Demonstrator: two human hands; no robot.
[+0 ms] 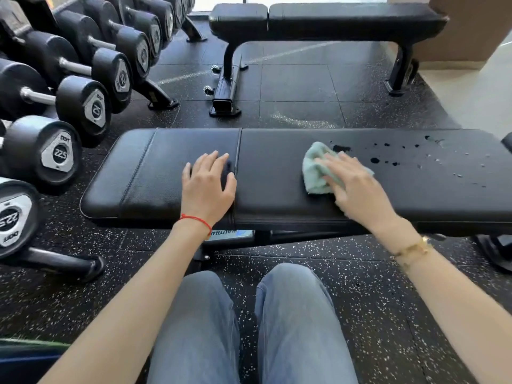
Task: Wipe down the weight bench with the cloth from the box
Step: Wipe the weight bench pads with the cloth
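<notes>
Head view: wiping black weight bench (277, 187), green cloth (315, 173) on the right pad.
Right hand (357, 187) flat on cloth, fingers straight, pressing it onto the pad just left of dark droplets (374, 160). Left hand (207, 187) resting open, fingers spread, beside the pad seam. Dumbbell rack (69, 87) at left, second bench (327, 20) beyond.

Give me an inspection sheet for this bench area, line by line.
Surface: weight bench pad, black; dark wet spots on its right part.
Job's things: pale green cloth bunched on the pad; box not seen.
Clutter: nothing seen on the pad.
Grippers: left hand flat on the pad, fingers spread; right hand presses the cloth down.
Cables: nothing seen.
Surroundings: dumbbell rack at left, second bench behind, speckled rubber floor.
</notes>
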